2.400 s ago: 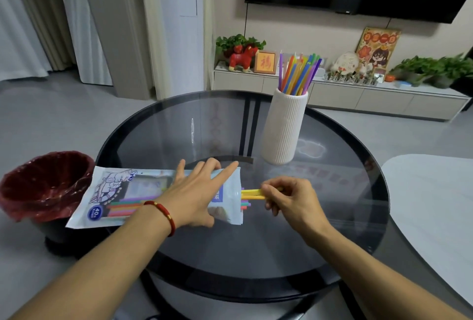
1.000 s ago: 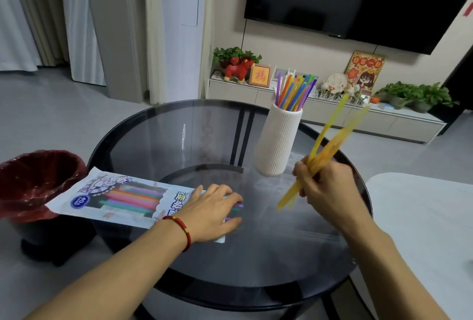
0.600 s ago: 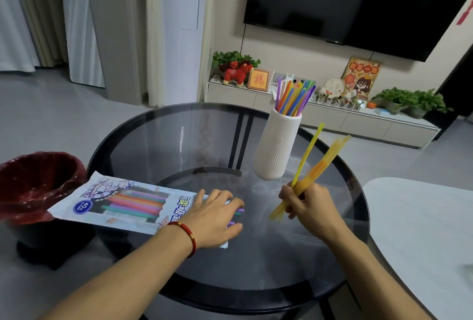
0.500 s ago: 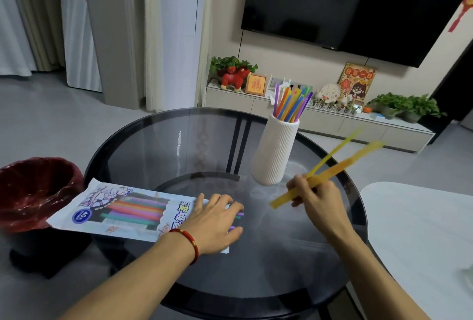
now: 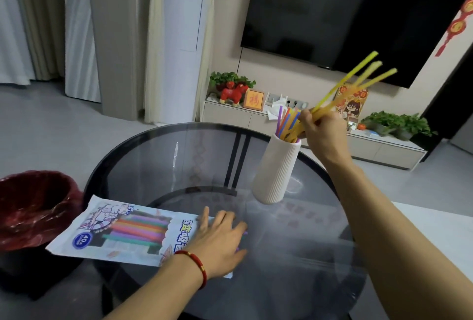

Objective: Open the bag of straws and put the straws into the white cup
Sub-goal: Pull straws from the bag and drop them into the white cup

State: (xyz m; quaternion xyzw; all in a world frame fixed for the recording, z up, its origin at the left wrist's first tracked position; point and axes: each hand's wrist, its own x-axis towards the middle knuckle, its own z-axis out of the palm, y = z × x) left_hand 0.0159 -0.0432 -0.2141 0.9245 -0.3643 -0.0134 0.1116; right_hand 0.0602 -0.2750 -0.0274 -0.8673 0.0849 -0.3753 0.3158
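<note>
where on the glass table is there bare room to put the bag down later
Bare glass lies behind the straw bag, left of the white cup, and along the near rim right of the left hand. It is crowded at the cup's mouth, where the right hand holds yellow straws.

Soft indoor light, motion-blurred straws [image 5: 358, 76]

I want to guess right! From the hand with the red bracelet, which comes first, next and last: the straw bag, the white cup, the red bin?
1. straw bag: under the left hand.
2. white cup: ahead, to its right.
3. red bin: far left, off the table.
</note>
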